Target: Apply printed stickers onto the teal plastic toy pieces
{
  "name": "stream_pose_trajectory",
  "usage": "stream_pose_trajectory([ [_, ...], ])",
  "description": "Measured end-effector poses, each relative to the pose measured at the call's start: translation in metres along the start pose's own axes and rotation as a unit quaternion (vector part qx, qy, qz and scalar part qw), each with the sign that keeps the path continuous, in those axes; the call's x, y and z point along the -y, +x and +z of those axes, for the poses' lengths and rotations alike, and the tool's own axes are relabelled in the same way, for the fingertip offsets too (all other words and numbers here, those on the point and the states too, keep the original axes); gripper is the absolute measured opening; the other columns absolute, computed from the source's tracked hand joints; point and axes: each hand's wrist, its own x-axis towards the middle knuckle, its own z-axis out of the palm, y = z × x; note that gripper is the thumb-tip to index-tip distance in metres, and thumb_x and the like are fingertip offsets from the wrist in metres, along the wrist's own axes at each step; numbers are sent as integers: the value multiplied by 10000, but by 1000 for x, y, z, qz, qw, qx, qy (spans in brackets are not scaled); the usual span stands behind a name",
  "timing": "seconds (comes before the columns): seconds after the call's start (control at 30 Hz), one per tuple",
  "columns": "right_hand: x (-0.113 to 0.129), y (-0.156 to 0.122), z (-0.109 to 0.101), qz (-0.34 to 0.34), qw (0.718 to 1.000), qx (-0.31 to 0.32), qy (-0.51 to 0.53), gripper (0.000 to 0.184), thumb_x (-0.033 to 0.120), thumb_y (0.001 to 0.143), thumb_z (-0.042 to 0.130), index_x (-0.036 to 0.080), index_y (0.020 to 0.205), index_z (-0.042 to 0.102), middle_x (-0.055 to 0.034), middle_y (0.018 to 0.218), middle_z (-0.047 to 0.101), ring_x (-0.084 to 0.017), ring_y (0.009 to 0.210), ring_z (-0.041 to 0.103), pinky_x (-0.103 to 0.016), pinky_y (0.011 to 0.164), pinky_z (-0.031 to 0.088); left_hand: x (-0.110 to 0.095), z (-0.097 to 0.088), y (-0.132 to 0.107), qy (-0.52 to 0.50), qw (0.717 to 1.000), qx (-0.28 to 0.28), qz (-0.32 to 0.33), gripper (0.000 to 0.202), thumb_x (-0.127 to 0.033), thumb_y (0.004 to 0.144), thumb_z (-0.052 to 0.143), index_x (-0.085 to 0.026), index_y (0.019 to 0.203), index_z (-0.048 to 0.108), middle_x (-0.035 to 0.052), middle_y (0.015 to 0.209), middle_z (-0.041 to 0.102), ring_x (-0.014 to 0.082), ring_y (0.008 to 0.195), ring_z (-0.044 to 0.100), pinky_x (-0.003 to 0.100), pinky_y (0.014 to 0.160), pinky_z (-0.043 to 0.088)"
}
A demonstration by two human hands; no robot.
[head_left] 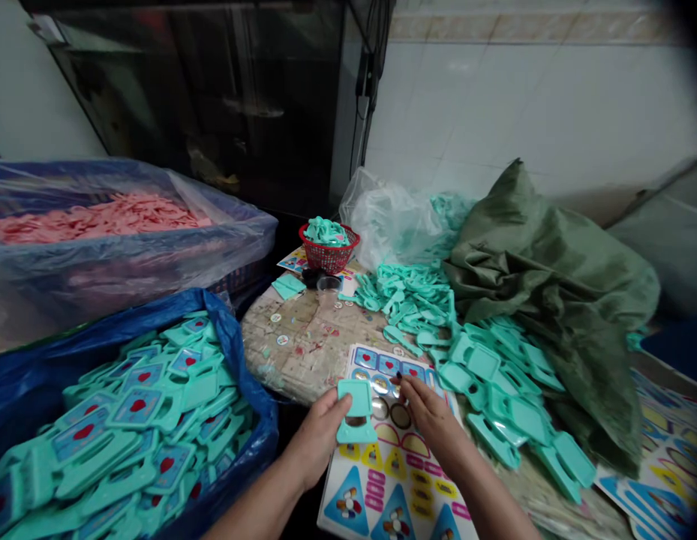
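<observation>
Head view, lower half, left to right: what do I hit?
Blue bag holding heart-marked teal pieces → left hand → the teal piece it holds → right hand → loose teal pieces → sticker sheets at far right.

Wht tiled wall (517,112) R, dk glassy unit (173,90) bk L.
</observation>
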Motion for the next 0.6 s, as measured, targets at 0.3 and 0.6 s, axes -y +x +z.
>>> stream_pose_trajectory([
  [0.3,-4,35,10,-51,998,-8,-37,377,511,794,458,199,939,612,-69,853,652,-226,806,595,-355,755,463,5,0,8,-30,1000,0,-9,344,-368,734,658,-151,992,588,51,820,680,169,712,637,294,692,477],
  [0.6,-5,34,12,-80,994,-7,-68,288,458,820,409,213,780,554,-58,816,620,-218,827,570,-334,787,434,7,-1,8,-21,1000,5,0,324,-368,757,634,-145,986,584,55,820,688,177,715,644,290,697,469],
])
